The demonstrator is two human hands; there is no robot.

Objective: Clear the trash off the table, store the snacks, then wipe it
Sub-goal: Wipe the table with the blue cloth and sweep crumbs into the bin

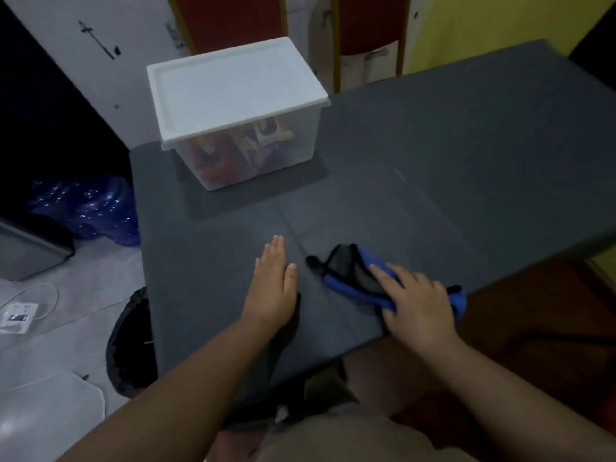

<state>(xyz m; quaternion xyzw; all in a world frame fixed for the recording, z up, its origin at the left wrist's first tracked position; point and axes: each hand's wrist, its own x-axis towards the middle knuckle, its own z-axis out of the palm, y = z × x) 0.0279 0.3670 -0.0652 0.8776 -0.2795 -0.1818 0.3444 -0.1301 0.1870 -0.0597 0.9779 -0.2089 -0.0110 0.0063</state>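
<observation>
A dark grey table [433,145] fills the middle of the view. My left hand [275,288] lies flat on it near the front edge, fingers straight and together. Just to its right, my right hand [416,305] presses down on a crumpled blue and black cloth [350,271] with spread fingers, at the table's front edge. A clear plastic storage box [250,155] with a white lid [233,88] stands at the table's far left corner. Colourful snack packets show through its wall.
A round black bin [130,348] stands on the floor just left of the table's near corner. Blue water bottles [90,208] and a grey box [30,248] sit further left. Red chairs [370,25] stand behind the table.
</observation>
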